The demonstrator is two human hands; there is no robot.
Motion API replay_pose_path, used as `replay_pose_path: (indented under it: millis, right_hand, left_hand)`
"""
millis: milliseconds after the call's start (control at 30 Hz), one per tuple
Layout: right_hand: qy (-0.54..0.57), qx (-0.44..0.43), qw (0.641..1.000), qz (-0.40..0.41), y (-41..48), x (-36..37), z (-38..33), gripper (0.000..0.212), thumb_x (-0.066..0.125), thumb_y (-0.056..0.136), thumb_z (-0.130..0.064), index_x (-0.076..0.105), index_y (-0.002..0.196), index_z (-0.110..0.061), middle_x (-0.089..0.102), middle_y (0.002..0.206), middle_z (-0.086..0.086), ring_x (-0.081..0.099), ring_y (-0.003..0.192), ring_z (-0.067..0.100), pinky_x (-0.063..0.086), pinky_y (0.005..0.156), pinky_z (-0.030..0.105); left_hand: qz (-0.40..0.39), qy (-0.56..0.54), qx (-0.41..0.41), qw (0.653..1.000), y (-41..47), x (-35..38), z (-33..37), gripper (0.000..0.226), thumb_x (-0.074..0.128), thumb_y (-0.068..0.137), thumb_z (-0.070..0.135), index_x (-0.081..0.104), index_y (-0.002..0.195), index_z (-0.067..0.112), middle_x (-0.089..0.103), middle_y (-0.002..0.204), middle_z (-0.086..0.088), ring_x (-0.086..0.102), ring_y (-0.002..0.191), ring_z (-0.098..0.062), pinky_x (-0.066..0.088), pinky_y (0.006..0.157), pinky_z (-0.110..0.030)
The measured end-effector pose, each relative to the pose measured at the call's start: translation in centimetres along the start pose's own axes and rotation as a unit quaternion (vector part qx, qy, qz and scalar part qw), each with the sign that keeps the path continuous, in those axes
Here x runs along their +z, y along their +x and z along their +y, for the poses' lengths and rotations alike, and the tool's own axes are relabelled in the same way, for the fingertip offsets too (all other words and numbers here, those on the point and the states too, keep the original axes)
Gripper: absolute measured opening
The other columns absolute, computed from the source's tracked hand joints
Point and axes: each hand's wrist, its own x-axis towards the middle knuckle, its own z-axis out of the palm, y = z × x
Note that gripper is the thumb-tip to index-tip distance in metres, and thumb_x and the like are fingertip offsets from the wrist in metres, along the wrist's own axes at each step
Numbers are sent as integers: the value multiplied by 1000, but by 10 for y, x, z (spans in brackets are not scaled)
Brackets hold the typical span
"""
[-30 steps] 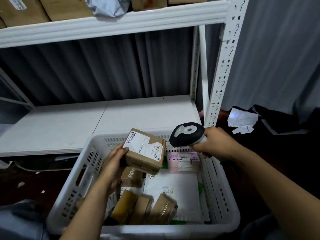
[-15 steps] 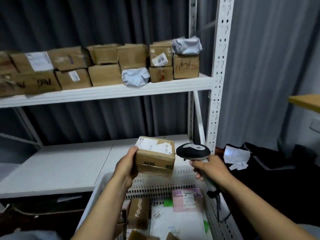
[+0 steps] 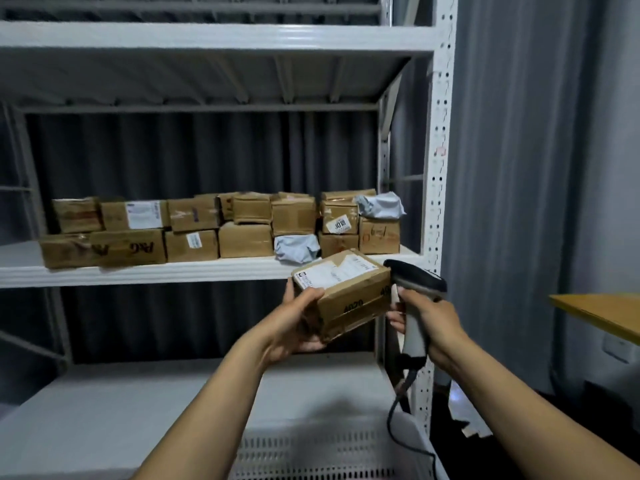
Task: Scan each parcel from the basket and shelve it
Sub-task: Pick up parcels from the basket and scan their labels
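My left hand (image 3: 296, 323) grips a small cardboard parcel (image 3: 349, 299) with a white label on top and "4020" printed on its side, tilted, just below the front edge of the middle shelf (image 3: 138, 271). To its right, my right hand (image 3: 429, 323) holds a black and grey barcode scanner (image 3: 414, 289) by its handle, its head beside the parcel's right end. Only the far rim of the white slotted basket (image 3: 329, 452) shows at the bottom; its contents are out of view.
Several cardboard boxes (image 3: 242, 237) and two grey plastic mailers (image 3: 296, 249) fill the middle shelf. The lower white shelf (image 3: 121, 410) lies under my arms. A perforated white upright (image 3: 438, 202) stands on the right, a wooden tabletop (image 3: 602, 311) farther right. The scanner cable (image 3: 398, 420) hangs down.
My view has swung up from the basket to the shelves. My left hand has raised the parcel to the middle shelf's edge, and the scanner has risen beside it.
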Motion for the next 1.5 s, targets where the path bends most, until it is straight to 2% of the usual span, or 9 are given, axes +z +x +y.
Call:
replay_pose_path:
  millis: [233, 400, 467, 633, 933, 1100, 1233, 1367, 1500]
  right_hand:
    - [35, -18, 999, 31, 24, 19, -30, 19, 70, 87, -14, 65, 99, 0, 69, 94, 24, 69, 68, 26, 59, 63, 29]
    - [57, -13, 998, 36, 47, 21, -39, 19, 69, 88, -14, 66, 101, 0, 69, 103, 27, 69, 72, 28, 59, 61, 29]
    - [55, -17, 998, 33, 58, 20, -43, 25, 69, 88, -14, 65, 109, -1, 71, 103, 25, 70, 73, 30, 60, 59, 28]
    - [50, -31, 998, 35, 88, 26, -62, 18, 70, 87, -11, 66, 101, -1, 72, 89, 17, 70, 63, 26, 59, 53, 26]
    - [-37, -87, 992, 80, 167, 31, -94, 14, 71, 85, -11, 65, 83, 1, 63, 66, 12, 60, 49, 21, 48, 41, 21]
    - [-53, -101, 989, 91, 210, 28, -104, 16, 74, 82, -16, 67, 84, -1, 65, 66, 12, 61, 52, 23, 48, 53, 30]
    - [-51, -92, 990, 89, 236, 25, -104, 15, 74, 79, -16, 67, 79, -3, 64, 60, 11, 59, 51, 25, 45, 53, 31]
    - [-62, -91, 990, 86, 246, 21, -104, 15, 75, 76, -17, 67, 72, -5, 61, 55, 12, 55, 51, 27, 44, 58, 35]
    - [-99, -90, 988, 78, 242, 15, -98, 17, 76, 73, -20, 67, 74, -6, 64, 56, 10, 60, 52, 27, 49, 61, 35]
  left_hand:
    - [-18, 38, 62, 997, 11, 10, 40, 82, 66, 87, 38, 7, 144, 52, 52, 112, 3, 68, 92, -37, 57, 65, -37]
    - [-29, 128, 109, 985, 37, 7, 54, 131, 89, 58, 42, -8, 145, 54, 35, 149, -6, 63, 109, -31, 56, 63, -32]
    - [-1, 195, 146, 970, 49, 4, 63, 136, 90, 51, 41, -6, 146, 50, 32, 153, -1, 55, 120, -25, 57, 77, -33]
    - [109, 307, 212, 921, 78, 3, 90, 120, 89, 57, 44, 15, 150, 28, 40, 148, 6, 42, 130, -14, 35, 110, -31]
    - [272, 227, 294, 888, 146, 27, 148, 113, 85, 66, 41, 14, 151, 17, 27, 153, -7, 34, 137, -23, 32, 108, -33]
    - [349, 297, 294, 839, 192, 42, 167, 106, 75, 68, 61, 9, 148, 40, 31, 139, -16, 38, 128, -35, 33, 106, -42]
    - [390, 395, 245, 795, 229, 55, 174, 92, 60, 71, 75, 21, 144, 36, 34, 133, -20, 43, 118, -40, 39, 99, -45]
    - [370, 480, 272, 748, 253, 62, 169, 73, 62, 84, 57, 30, 143, 29, 37, 131, -17, 44, 116, -34, 42, 96, -41]
    - [337, 500, 279, 748, 263, 59, 170, 74, 68, 86, 41, 27, 147, 29, 38, 133, -16, 43, 118, -34, 41, 97, -42]
